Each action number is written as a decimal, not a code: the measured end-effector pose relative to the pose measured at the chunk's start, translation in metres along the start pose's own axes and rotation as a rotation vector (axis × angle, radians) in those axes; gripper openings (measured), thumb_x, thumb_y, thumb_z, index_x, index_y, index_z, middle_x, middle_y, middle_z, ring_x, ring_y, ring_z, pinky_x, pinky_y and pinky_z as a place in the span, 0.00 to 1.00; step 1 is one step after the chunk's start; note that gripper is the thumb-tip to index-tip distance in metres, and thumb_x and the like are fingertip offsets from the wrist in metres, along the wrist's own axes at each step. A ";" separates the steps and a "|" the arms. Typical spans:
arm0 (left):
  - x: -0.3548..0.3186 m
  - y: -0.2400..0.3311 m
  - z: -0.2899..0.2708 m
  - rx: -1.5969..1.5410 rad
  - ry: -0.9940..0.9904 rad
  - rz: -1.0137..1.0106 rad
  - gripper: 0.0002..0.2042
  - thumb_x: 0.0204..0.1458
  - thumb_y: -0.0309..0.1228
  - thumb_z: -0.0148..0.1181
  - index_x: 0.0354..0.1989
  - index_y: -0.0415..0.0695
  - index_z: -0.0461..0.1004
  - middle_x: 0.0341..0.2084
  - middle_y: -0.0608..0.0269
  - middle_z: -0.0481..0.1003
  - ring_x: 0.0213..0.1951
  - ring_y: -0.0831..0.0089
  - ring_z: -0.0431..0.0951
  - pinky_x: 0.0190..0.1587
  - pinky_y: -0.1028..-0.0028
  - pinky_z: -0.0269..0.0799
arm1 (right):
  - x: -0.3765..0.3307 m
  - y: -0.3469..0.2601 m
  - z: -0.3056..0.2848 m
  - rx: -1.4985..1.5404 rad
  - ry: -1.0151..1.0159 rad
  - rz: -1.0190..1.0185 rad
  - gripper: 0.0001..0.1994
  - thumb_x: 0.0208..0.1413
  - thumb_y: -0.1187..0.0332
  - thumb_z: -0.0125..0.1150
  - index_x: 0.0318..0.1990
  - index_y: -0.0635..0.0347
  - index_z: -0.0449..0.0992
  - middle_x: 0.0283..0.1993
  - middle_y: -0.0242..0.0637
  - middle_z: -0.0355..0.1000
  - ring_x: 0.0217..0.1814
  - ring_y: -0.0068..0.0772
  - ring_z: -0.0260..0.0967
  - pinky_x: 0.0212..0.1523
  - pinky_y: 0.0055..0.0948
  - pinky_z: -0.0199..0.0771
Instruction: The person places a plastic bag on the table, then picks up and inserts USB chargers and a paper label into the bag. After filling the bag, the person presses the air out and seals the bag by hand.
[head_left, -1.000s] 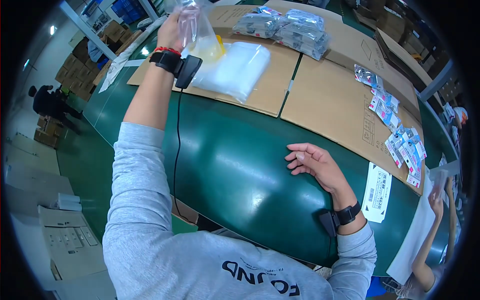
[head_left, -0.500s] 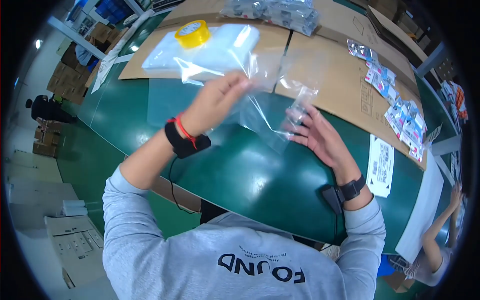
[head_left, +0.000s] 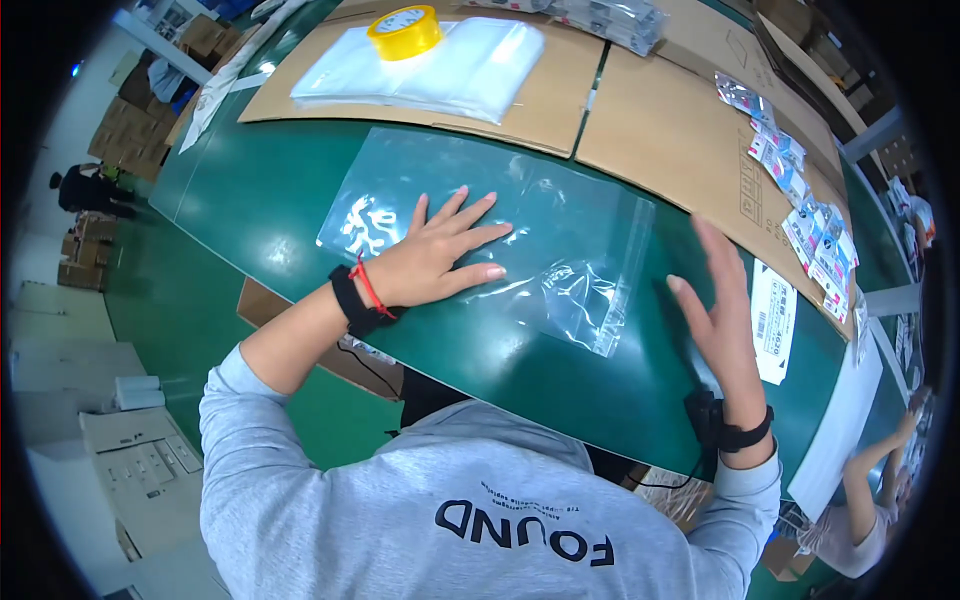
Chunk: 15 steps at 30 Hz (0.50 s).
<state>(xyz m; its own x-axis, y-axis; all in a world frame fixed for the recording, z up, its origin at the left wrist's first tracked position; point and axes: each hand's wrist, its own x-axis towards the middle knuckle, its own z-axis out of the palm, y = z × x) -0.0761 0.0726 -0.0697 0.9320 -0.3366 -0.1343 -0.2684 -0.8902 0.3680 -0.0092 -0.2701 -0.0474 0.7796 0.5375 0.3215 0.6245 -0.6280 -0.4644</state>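
A clear plastic bag (head_left: 560, 215) lies flat on the green tabletop (head_left: 480, 385), wrinkled at its left end and near its lower right corner. My left hand (head_left: 440, 250) rests palm down on the bag's left half, its fingers spread. To the right of the bag, my right hand (head_left: 715, 300) is raised a little over the table, thumb apart from the fingers, holding nothing. Past the bag, a stack of clear plastic bags (head_left: 470, 75) sits on flattened cardboard (head_left: 540, 125), with a roll of yellow tape (head_left: 405, 35) on top of it.
Several small printed packets (head_left: 780, 160) lie in a row on the cardboard at the right. Bundled packets (head_left: 620, 22) are at the far edge. A white printed label sheet (head_left: 773, 325) lies beside my right hand. Another person's arm (head_left: 870, 480) shows at the lower right.
The bag has come down from between my hands and now lies flat on the table. My left hand has lowered onto it and spread; my right hand has let go and moved right.
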 end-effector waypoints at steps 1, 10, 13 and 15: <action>0.000 -0.003 0.000 0.001 0.003 -0.012 0.26 0.57 0.49 0.49 0.64 0.57 0.59 0.67 0.55 0.48 0.69 0.50 0.42 0.65 0.43 0.29 | 0.004 -0.008 0.003 0.007 -0.004 -0.010 0.32 0.53 0.72 0.59 0.66 0.56 0.55 0.64 0.46 0.58 0.64 0.49 0.58 0.62 0.43 0.59; 0.026 -0.014 -0.006 -0.047 0.025 0.074 0.26 0.57 0.49 0.49 0.63 0.54 0.60 0.66 0.54 0.51 0.68 0.51 0.44 0.65 0.43 0.31 | 0.003 -0.031 0.032 -0.103 -0.498 -0.157 0.30 0.52 0.64 0.61 0.64 0.48 0.60 0.69 0.44 0.50 0.72 0.54 0.41 0.69 0.50 0.42; 0.026 -0.013 -0.011 -0.034 0.103 0.110 0.25 0.58 0.47 0.49 0.62 0.51 0.62 0.65 0.54 0.54 0.68 0.52 0.48 0.66 0.48 0.36 | 0.000 -0.031 0.026 -0.071 -0.466 -0.113 0.30 0.52 0.64 0.61 0.64 0.49 0.60 0.68 0.44 0.51 0.71 0.53 0.44 0.69 0.49 0.44; 0.028 -0.008 -0.030 -0.262 0.322 0.106 0.25 0.58 0.48 0.49 0.59 0.46 0.65 0.63 0.50 0.58 0.66 0.54 0.53 0.65 0.49 0.39 | 0.006 -0.038 0.017 0.006 -0.420 -0.145 0.30 0.52 0.65 0.61 0.64 0.51 0.60 0.66 0.45 0.54 0.69 0.51 0.48 0.67 0.44 0.48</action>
<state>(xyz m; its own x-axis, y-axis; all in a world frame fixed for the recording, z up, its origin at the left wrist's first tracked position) -0.0406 0.0791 -0.0491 0.9420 -0.2723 0.1961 -0.3351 -0.7338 0.5909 -0.0292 -0.2337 -0.0416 0.5964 0.8024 0.0210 0.7244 -0.5268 -0.4446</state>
